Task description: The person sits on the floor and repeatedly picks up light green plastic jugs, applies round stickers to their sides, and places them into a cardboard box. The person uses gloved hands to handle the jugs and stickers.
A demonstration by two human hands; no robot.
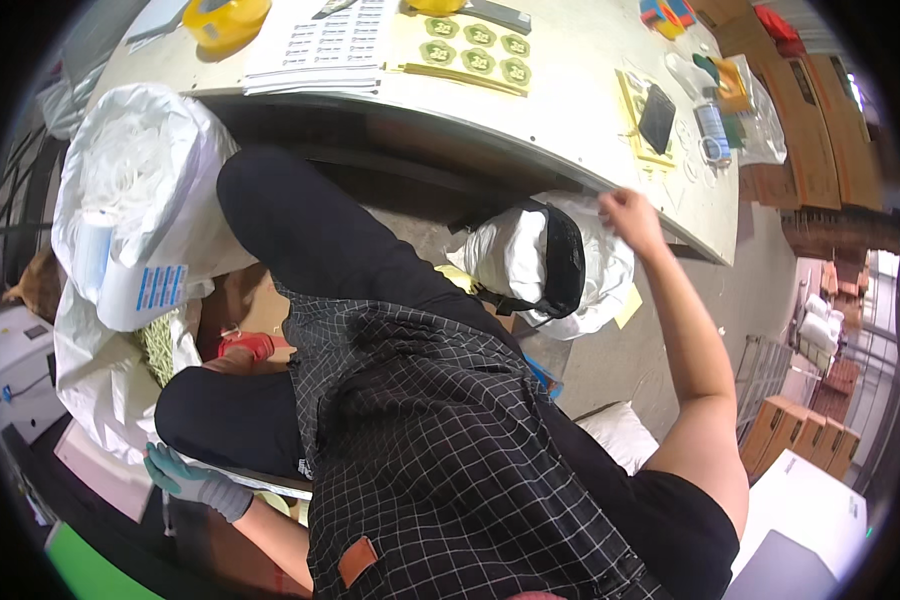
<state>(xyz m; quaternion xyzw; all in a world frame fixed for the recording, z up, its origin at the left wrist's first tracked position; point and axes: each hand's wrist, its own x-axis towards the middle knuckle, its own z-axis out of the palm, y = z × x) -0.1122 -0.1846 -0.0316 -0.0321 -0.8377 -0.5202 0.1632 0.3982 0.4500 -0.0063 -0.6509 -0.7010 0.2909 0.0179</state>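
Note:
My left hand (195, 483), in a grey and teal glove, is low on the left beside my knee, with fingers stretched out and nothing visible in it. My bare right hand (631, 220) is raised just off the right front edge of the worktable (530, 130). Its fingers are curled in and slightly blurred; whatever they may hold is hidden. Below and left of this hand stands a white bag (602, 262) beside a black mesh-sided item (564, 262) with white material. On the table beyond lie a phone (656, 118) and a yellow sheet (632, 85).
At left stands a large white sack (195, 135) of clear plastic pieces, above a bag of pale green pieces (157, 350). Sticker sheets (475, 50), label sheets (320, 45) and a yellow tape roll (226, 22) lie on the table. Cardboard boxes (805, 125) are stacked right.

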